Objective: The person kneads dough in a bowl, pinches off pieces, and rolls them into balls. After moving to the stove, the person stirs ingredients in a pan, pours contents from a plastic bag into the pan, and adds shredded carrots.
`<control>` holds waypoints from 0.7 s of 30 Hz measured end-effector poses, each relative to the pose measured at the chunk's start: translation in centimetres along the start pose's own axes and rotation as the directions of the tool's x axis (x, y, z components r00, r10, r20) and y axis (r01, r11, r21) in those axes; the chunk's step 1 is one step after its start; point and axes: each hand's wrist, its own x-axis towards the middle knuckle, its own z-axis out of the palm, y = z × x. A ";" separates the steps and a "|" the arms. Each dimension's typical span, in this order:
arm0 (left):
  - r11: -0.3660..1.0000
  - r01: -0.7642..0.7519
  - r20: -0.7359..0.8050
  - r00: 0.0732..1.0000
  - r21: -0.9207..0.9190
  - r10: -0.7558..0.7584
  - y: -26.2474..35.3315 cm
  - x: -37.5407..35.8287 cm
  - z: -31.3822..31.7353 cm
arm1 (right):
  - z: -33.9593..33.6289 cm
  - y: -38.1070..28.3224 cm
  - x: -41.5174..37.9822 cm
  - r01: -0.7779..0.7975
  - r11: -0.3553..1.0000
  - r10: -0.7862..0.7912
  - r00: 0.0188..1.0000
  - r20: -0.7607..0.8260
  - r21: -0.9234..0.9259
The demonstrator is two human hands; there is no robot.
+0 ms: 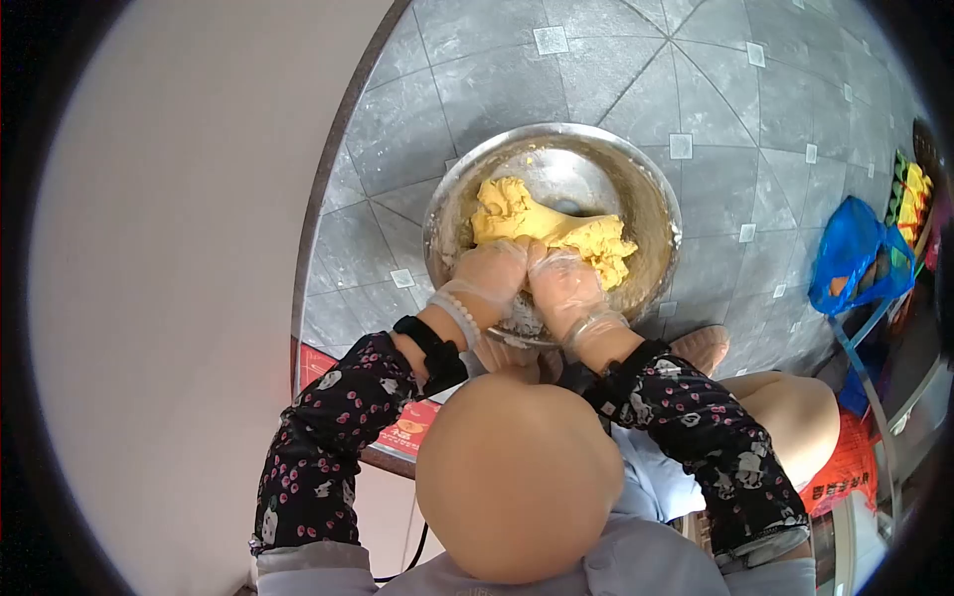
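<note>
The left hand (489, 280) and the right hand (562, 286) sit side by side, touching each other, at the near edge of a metal bowl (656, 194). Both hands wear thin see-through gloves. Their fingers curl down and press into the yellow dough (542, 226), so both hands are closed on the dough, not open. The left wrist has a white bead bracelet (457, 316) and a black band (427, 343). Both arms wear dark sleeves (328, 437) with little pink flowers.

The dough lies inside the bowl, in the near half, with a lumpy bit on the left and a crumbly bit on the right. It looks soft and squishy, and maybe a bit sticky, so it would bend and tear easily. It does not look heavy. I think the best place to hold it is the thick middle part, from below and from both sides, because the crumbly right edge may break off.

The bowl is shiny, with bits of dough stuck to its wall. It stands on the floor (596, 70), which has grey tiles with small white squares. To the right, well apart from the bowl, is a blue bag (845, 253). A bare knee (795, 412) shows near the right arm. On the left is a big white wall (169, 298).
</note>
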 end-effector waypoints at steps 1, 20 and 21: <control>0.998 0.059 0.050 0.997 0.000 -0.058 0.4 0.7 -0.8 | -0.5 -0.1 0.7 -0.037 0.999 0.037 0.999 0.037 0.023; 0.914 0.033 -0.271 0.959 0.404 0.086 -2.1 7.9 -10.0 | -5.5 0.1 9.8 -0.066 0.775 0.262 0.939 -0.225 0.628; 0.899 -0.116 -0.418 0.855 0.422 0.307 -3.8 6.8 -8.4 | -5.1 0.4 7.9 0.038 0.899 0.121 0.936 -0.331 0.436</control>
